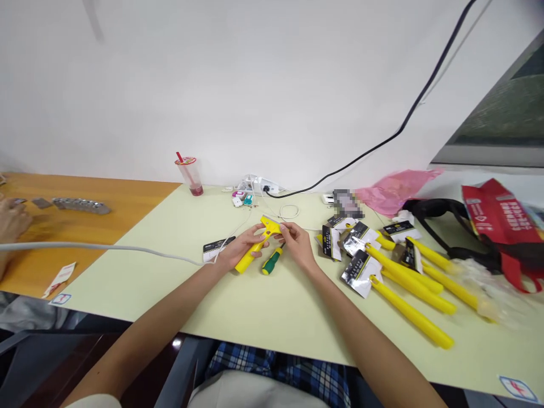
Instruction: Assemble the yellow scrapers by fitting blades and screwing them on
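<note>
Above the middle of the table, my left hand (pixel 246 245) is closed around a yellow scraper (pixel 246 262), its handle slanting down to the left and its wide head up. My right hand (pixel 297 241) pinches the right corner of the scraper's head; whether a small part is also between those fingers is hidden. Just below the hands lies a screwdriver (pixel 272 262) with a green and yellow handle, its tip end partly covered by my right hand. A black and white packaging card (pixel 216 248) lies beside my left hand.
Several yellow scrapers (pixel 412 311) with header cards lie at the right, near a red bag (pixel 497 221) and pink plastic (pixel 393 190). Behind are a power strip (pixel 267 185) and a cup (pixel 191 177) with a straw. A grey cable (pixel 140 249) crosses at left; another person's hand (pixel 12 218) is beyond.
</note>
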`<action>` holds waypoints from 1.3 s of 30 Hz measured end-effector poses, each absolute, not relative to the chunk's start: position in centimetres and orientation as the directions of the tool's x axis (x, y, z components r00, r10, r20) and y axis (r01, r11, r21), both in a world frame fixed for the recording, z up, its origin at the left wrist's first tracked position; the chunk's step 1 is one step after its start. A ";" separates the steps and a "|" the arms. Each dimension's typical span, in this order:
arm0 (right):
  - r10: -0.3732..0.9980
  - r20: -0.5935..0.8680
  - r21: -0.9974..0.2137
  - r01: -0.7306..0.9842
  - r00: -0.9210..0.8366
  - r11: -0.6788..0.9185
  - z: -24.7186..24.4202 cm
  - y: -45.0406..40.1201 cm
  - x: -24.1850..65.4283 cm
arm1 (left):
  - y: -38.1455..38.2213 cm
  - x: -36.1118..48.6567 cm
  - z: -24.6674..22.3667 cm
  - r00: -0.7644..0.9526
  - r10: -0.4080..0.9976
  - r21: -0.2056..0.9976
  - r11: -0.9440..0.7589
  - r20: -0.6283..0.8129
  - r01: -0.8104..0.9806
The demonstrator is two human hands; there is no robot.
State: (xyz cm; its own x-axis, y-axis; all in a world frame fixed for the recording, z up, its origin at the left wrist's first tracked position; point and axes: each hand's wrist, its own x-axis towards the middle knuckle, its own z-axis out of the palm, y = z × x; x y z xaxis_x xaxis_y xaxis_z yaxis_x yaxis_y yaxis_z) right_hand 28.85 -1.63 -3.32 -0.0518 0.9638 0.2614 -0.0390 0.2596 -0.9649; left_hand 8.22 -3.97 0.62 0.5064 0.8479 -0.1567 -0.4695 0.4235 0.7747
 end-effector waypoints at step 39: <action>0.708 0.609 -0.556 0.445 -0.357 0.702 -4.0 -0.6 30.0 | -2.5 8.4 -1.6 0.577 0.808 0.705 0.477 -0.116 -0.525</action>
